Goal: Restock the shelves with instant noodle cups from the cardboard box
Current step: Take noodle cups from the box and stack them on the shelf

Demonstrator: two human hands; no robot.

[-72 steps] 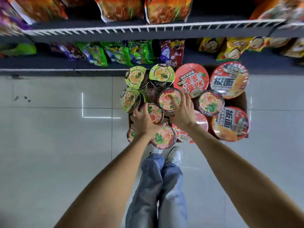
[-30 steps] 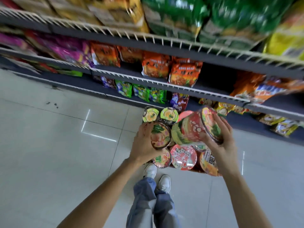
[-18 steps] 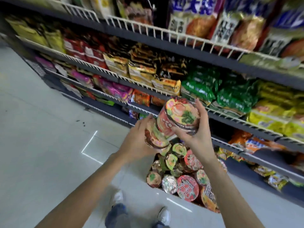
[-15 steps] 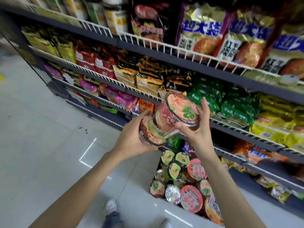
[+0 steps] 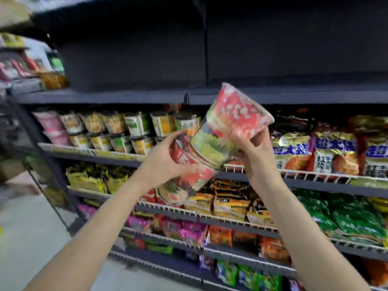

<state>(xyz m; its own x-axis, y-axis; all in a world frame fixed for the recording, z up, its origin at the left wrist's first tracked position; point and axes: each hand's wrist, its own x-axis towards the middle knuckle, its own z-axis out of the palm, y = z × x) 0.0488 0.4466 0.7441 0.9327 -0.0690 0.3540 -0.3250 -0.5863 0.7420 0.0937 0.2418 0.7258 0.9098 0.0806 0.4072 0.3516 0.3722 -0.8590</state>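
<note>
I hold two red and green instant noodle cups tilted in front of the shelving. My right hand grips the upper noodle cup near its rim. My left hand grips the lower noodle cup, which rests against the base of the upper one. Both cups are blurred. Behind them a row of noodle cups stands stacked two high on a wire-edged shelf. The cardboard box is out of view.
A dark bare shelf runs across above the cups at hand height. Gold and blue noodle packets fill the shelf to the right. Lower shelves hold yellow, green and pink packets. Grey tiled floor lies at the left.
Both hands have lifted the two cups from the box on the floor up to the higher shelves. My view has tilted upward, and the box has dropped out of sight.
</note>
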